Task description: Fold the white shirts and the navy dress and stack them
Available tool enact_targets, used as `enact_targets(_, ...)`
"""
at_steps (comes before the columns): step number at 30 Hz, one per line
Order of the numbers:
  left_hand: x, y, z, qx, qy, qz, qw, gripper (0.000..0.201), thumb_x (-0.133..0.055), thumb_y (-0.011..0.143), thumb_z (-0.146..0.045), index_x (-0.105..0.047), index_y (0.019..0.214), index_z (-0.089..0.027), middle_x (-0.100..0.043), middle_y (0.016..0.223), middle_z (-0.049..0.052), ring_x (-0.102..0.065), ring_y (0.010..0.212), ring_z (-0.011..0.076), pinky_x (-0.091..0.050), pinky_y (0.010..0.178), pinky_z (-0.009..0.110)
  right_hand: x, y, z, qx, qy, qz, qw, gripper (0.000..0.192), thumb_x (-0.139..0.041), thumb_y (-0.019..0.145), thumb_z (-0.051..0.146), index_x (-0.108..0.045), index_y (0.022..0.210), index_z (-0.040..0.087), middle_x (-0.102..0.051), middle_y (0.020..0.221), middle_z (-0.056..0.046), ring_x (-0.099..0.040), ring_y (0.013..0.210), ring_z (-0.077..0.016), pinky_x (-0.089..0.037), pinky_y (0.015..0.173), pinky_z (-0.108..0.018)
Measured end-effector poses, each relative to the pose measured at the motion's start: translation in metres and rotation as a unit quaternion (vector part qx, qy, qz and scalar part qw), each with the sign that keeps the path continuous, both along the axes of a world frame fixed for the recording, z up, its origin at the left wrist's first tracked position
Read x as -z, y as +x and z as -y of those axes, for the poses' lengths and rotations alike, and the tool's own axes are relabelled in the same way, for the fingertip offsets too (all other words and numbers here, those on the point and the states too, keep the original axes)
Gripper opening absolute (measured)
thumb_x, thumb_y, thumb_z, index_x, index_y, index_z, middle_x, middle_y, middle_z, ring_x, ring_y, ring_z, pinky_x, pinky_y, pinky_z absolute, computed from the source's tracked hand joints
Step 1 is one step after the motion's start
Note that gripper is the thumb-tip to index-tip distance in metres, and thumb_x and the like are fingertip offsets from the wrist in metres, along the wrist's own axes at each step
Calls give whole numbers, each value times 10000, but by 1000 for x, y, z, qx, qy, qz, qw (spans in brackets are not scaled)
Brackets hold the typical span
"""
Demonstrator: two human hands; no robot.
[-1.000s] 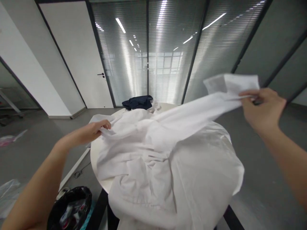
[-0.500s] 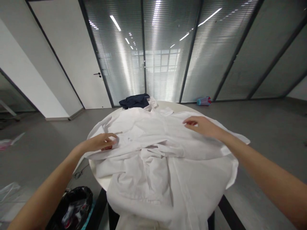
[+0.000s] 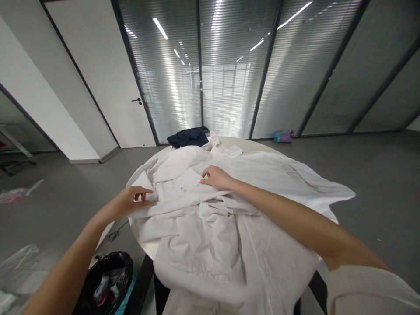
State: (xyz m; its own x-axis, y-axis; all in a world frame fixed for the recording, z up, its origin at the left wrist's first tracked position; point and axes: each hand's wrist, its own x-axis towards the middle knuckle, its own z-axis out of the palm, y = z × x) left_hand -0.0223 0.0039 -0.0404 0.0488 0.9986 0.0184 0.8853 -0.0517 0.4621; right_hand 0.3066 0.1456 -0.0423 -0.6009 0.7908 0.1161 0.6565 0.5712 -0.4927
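Observation:
A large white shirt (image 3: 229, 218) lies crumpled over a round white table (image 3: 146, 247) and hangs off its near edge. My left hand (image 3: 129, 202) pinches the shirt's cloth at the left side of the table. My right hand (image 3: 215, 177) reaches across to the middle of the shirt, fingers closed on a fold near the left front. One sleeve of the shirt trails off to the right (image 3: 331, 192).
A dark blue garment (image 3: 188, 136) lies at the table's far edge. A black bin bag (image 3: 106, 282) with rubbish stands on the floor at the lower left. A small pink and blue bottle (image 3: 284, 136) lies by the glass wall. Grey floor surrounds the table.
My right hand laid the raised sleeve down across the table, then slid left to the shirt's middle. My left hand stayed gripping the cloth at the left.

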Motion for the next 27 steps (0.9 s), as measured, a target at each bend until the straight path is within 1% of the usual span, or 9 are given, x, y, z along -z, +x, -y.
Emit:
enact_targets(4,2,19,23,-58,7,-74,996,626,-445,895,-634,-674,1261,-181,-648,621,19,-620,580,209,-406,575,269,-11,7,13,55,7,-57,997,118,-642,880,276,-706,895,178,-696,736,-26,-617,655,-156,-379,587,-232)
enact_targets(7,4,41,34,-89,-37,-87,991,664,-355,955,-616,-502,1442,-188,-644,558,-9,-645,544,221,-423,582,271,-11,15,28,42,-116,-144,982,96,-487,963,253,-567,980,204,-664,630,20,-587,484,-136,-400,519,-223)
enact_targets(10,7,55,33,-104,-34,-142,984,555,-412,944,-580,-608,1304,-206,-719,684,41,-721,744,262,-444,643,282,-2,26,45,7,-195,-264,945,63,-431,990,296,-450,1000,236,-741,828,-23,-698,625,-158,-504,579,-244)
enact_targets(15,8,63,25,-104,20,-102,989,335,-470,930,-515,-596,1069,-237,-716,682,9,-719,692,243,-451,610,280,10,60,81,14,-24,-250,968,265,-511,965,393,-454,1173,240,-715,1146,-122,-677,1108,-253,-542,891,-395)
enact_targets(18,2,73,24,-93,171,20,981,303,-479,935,-493,-508,1074,-225,-720,762,5,-706,636,203,-491,572,274,8,83,99,31,51,-226,972,519,-577,933,435,-351,1354,233,-573,1374,-185,-552,1304,-293,-505,992,-444)
enact_targets(20,-3,86,22,-89,322,53,941,321,-515,934,-479,-494,1103,-207,-718,909,50,-723,734,206,-542,616,295,6,96,103,27,88,-253,963,609,-602,925,453,-288,1401,240,-486,1452,-187,-494,1360,-284,-464,1059,-461)
enact_targets(23,-9,113,14,-42,541,3,840,392,-623,907,-405,-496,1193,-169,-666,1064,104,-714,942,234,-581,787,346,1,113,100,25,176,-367,913,590,-592,937,472,-276,1398,282,-452,1469,-139,-457,1385,-246,-387,1137,-480)
enact_targets(25,-8,132,8,15,629,-38,776,490,-694,873,-337,-471,1272,-160,-655,1059,94,-710,956,227,-581,818,332,-2,123,95,60,252,-462,848,548,-575,940,507,-310,1376,307,-495,1414,-112,-489,1348,-247,-366,1149,-503)
enact_targets(27,-5,149,4,57,656,-63,750,530,-722,858,-280,-472,1312,-170,-665,1029,69,-719,880,201,-583,763,285,-6,134,90,104,276,-500,814,489,-529,957,544,-372,1361,319,-530,1367,-108,-529,1296,-263,-406,1116,-494)
